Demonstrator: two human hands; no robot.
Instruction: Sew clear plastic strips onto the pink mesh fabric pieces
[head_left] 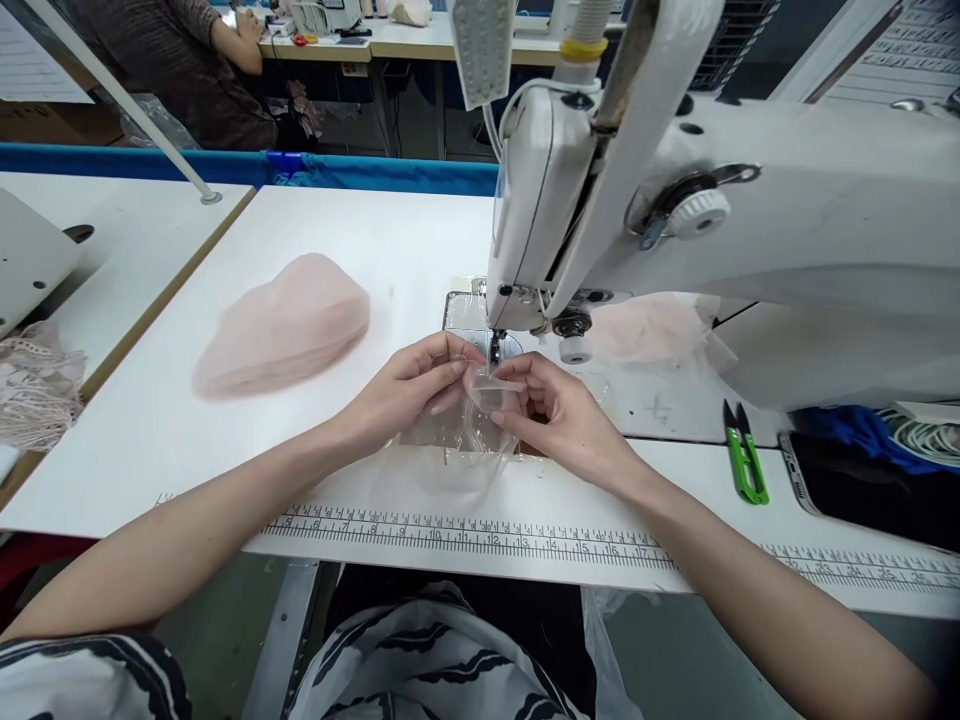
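A piece of sheer pale fabric (480, 440) lies in front of the sewing machine's presser foot (496, 345), its near part hanging toward the table's front edge. With fingers closed, my left hand (420, 385) pinches the fabric just left of the foot. On the other side, my right hand (559, 410) grips the fabric's edge between thumb and fingers, close to the needle area. Both hands are almost touching, with the fabric spanning the small gap. The white sewing machine (540, 200) stands above them. Whether the foot presses on the fabric is hard to see.
A stack of pale pink fabric pieces (285, 325) lies left; more pink fabric (652, 330) sits beneath the machine arm. Green thread snips (745, 455) and a dark phone (870, 490) lie right. A printed ruler (465, 535) runs along the front edge. Another person (180, 70) sits behind.
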